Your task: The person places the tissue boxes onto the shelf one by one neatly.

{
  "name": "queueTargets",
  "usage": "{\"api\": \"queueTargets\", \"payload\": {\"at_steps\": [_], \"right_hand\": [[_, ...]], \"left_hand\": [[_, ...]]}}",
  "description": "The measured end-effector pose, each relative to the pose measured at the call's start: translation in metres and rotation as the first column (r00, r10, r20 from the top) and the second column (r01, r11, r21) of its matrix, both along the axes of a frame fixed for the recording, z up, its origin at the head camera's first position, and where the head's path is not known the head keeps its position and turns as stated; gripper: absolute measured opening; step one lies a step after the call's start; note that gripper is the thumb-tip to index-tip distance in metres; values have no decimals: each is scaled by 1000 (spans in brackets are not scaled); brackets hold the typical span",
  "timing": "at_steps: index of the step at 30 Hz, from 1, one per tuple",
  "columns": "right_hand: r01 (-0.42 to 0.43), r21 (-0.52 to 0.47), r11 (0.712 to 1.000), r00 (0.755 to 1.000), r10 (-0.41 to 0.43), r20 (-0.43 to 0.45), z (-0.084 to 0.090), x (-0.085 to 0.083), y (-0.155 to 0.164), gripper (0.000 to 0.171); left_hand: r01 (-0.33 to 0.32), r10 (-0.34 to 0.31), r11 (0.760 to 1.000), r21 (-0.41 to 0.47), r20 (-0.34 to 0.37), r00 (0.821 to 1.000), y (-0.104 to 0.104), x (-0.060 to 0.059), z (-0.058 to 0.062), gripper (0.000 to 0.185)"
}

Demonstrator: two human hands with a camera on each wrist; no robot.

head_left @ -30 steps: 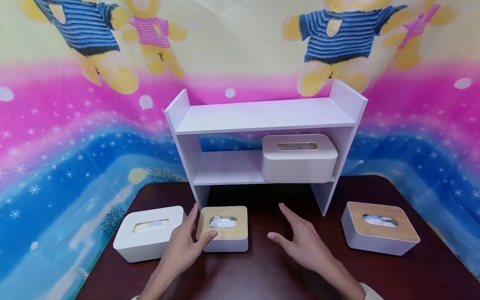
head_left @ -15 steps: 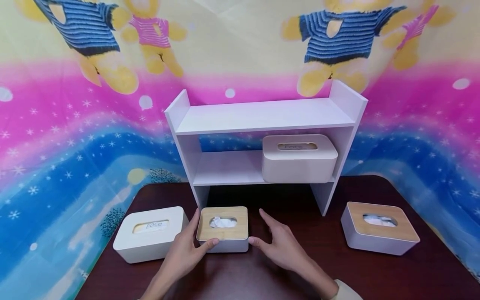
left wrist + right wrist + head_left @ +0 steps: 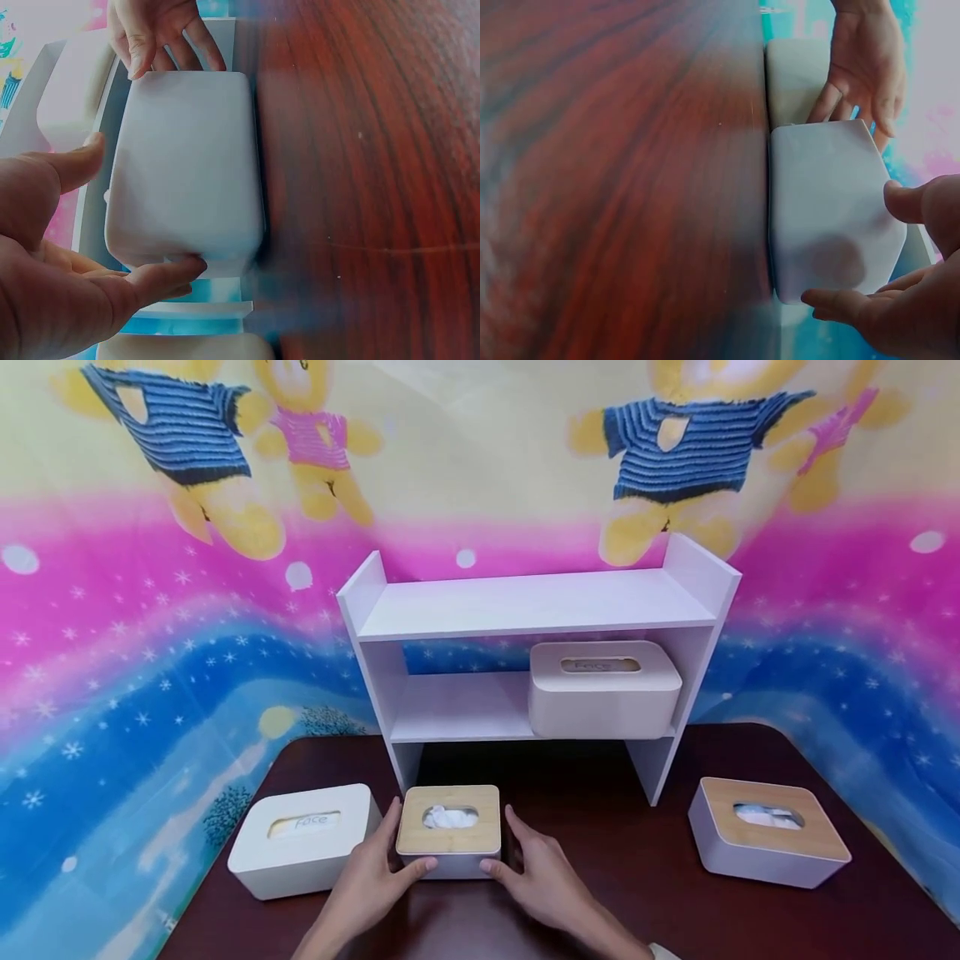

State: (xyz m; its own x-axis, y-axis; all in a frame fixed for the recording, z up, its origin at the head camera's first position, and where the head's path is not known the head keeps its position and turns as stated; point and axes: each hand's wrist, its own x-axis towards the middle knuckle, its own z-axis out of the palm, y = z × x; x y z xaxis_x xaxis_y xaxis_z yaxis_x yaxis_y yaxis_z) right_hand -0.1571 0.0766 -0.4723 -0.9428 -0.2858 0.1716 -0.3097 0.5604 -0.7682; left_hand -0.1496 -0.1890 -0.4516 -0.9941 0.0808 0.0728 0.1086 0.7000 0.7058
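A small white tissue box with a light wooden lid sits on the table between both hands, tissue showing in its oval slot. My left hand is at its left end, fingers along the side and thumb by the front corner. Opposite it, my right hand lies at the right end with its thumb near the front. In the left wrist view, fingertips meet the end of the box while the thumb stands apart. The right wrist view has straight fingers at the other end of the box.
Behind stands a white two-tier shelf, with a cream tissue box on the right of its lower tier. Another cream tissue box is close by my left hand. A wood-lidded tissue box stands on the dark table at right.
My right hand has moved left to the right end of the small tissue box. My left hand has stayed by its left end. The head view has tilted slightly upward.
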Motion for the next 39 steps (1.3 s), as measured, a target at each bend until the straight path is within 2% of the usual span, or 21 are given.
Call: {"api": "queueTargets", "payload": {"at_steps": [5, 17, 28, 33, 39], "right_hand": [[-19, -31, 999, 1000, 20, 18, -3, 2, -2, 85], [-9, 30, 1000, 1000, 10, -16, 1, -1, -3, 79], [30, 6, 1000, 999, -30, -44, 5, 0, -2, 73], [87, -2, 996, 993, -86, -81, 11, 2, -2, 70], [121, -41, 992, 985, -125, -115, 23, 4, 1, 71]], "left_hand": [[-12, 12, 1000, 8, 25, 1000, 0, 0, -3, 103], [-10, 9, 996, 94, 9, 1000, 1, -4, -3, 76], [-25, 23, 992, 122, 17, 1000, 4, -3, -1, 72], [-34, 38, 987, 154, -19, 999, 9, -2, 3, 71], [-65, 79, 974, 217, -56, 995, 16, -1, 13, 69]]}}
